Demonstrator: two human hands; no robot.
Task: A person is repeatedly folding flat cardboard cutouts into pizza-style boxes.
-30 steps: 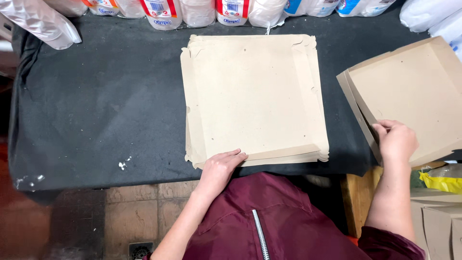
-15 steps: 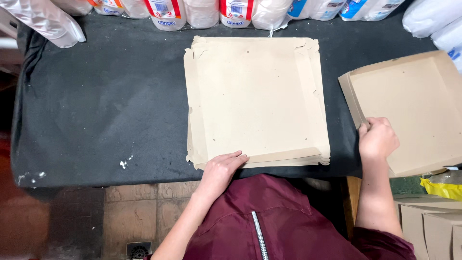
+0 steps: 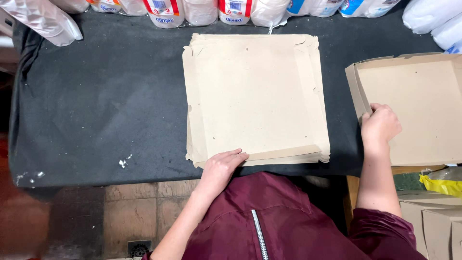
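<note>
Resting flat with its fingers spread, the left hand [image 3: 222, 166] presses on the near left corner of a stack of flat cardboard sheets [image 3: 255, 96]. These sheets are dull tan, matte and square, with creased flaps along the sides and slightly ragged, offset edges where the layers do not line up. They lie in the middle of the tabletop [image 3: 96, 106], which is covered by a black, slightly fuzzy cloth with a few white specks near its front edge.

Off to the right, the right hand [image 3: 380, 125] is closed on the near left wall of a folded cardboard tray [image 3: 414, 106], fingers curled over the raised rim. This tray is of the same tan board, shallow, with upright side walls, and it sits at the right end of the tabletop, well apart from the stack.

Along the far edge stands a row of plastic-wrapped packages [image 3: 202, 9], white with red, orange and blue label patches. A shiny clear bag [image 3: 43, 19] lies at the far left corner. More brown cardboard [image 3: 428, 216] and a yellow wrapper [image 3: 440, 185] sit low at the right. Brown floor tiles [image 3: 134, 207] show below.
</note>
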